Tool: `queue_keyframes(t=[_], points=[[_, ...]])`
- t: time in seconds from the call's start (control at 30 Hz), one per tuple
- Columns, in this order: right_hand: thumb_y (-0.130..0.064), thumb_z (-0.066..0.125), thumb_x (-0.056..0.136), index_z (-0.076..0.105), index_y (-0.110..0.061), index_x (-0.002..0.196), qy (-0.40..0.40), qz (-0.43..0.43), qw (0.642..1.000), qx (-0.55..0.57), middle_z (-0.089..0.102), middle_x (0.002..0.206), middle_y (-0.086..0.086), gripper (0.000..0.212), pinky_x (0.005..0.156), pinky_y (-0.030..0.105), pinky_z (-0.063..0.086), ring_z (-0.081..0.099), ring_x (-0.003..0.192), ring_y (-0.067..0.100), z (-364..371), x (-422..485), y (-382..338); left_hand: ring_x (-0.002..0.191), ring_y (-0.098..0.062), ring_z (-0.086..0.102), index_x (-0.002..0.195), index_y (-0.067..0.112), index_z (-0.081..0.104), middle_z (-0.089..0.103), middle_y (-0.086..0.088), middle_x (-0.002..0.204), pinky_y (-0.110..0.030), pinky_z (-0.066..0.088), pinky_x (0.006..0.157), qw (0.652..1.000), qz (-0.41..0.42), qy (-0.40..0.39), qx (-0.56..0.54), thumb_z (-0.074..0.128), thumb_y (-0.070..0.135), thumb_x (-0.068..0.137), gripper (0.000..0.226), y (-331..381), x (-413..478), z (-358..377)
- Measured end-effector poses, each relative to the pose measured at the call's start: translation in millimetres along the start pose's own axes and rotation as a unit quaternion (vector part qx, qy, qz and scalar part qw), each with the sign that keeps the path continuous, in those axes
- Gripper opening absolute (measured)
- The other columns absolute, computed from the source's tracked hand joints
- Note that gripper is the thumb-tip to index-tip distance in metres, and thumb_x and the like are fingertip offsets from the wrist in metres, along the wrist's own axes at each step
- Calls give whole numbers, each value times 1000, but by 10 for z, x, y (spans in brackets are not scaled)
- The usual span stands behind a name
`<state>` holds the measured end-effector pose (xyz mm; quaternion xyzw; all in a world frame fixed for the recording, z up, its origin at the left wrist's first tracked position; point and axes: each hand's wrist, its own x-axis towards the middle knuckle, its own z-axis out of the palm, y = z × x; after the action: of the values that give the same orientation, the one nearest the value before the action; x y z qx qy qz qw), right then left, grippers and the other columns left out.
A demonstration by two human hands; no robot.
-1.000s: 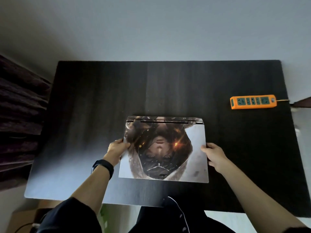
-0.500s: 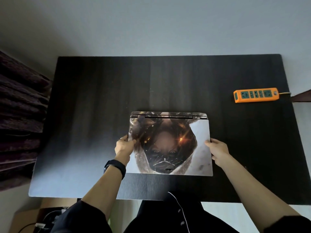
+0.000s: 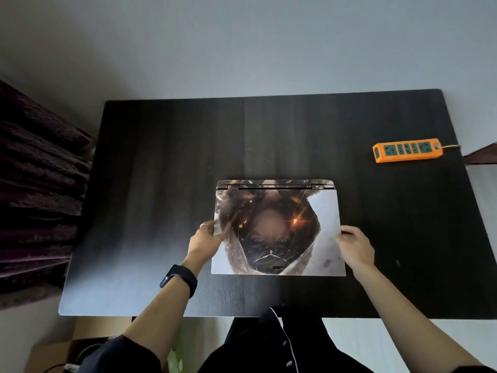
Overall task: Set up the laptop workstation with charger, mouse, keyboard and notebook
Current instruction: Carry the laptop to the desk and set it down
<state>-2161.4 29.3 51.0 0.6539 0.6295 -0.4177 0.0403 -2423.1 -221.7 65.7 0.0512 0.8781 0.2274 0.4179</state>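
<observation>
Closed laptop (image 3: 277, 230) lies mid-table (image 3: 161, 170), toward the near side, left hand (image 3: 204, 242) pinching its left edge, right hand (image 3: 356, 247) curled round its right edge. Looks like the placing step. Next I'd guess let go, open the lid, then run the charger to the orange power strip (image 3: 407, 150) far right.

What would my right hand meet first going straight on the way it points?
The closed laptop: your right hand holds its right edge and seems to point inward across the lid. The orange power strip lies off that line.

Head view, steeply down over desk (image 3: 161, 184)
</observation>
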Motion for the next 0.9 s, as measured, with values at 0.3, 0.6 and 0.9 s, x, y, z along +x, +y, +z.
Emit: queue_keyframes(t=[0.3, 0.6, 0.9], points=[[-23, 67, 94, 31, -25, 155, -48, -140, 975, -165, 47, 150, 7, 71, 103, 39, 51, 57, 127, 26, 110, -629, 627, 134, -40, 38, 157, 29, 15, 4, -19, 162, -46, 45, 102, 952, 148, 31, 265, 59, 43, 90, 82, -580, -506, 564], [-38, 70, 90, 6, -32, 158, -44, -160, 948, -272, 34, 156, 10, 93, 95, 36, 54, 52, 130, 28, 171, -645, 593, 109, -29, 53, 158, 28, 13, 3, -8, 165, -37, 53, 88, 909, 218, 78, 348, 60, 6, 79, 94, -755, -469, 558], [-54, 76, 81, -5, -27, 158, -58, -122, 942, -308, 32, 158, 6, 115, 97, 39, 52, 45, 136, 27, 139, -507, 471, 137, -32, 39, 151, 52, -10, 30, -13, 157, -41, 37, 113, 945, 140, 45, 293, 70, 27, 85, 106, -668, -353, 501]])
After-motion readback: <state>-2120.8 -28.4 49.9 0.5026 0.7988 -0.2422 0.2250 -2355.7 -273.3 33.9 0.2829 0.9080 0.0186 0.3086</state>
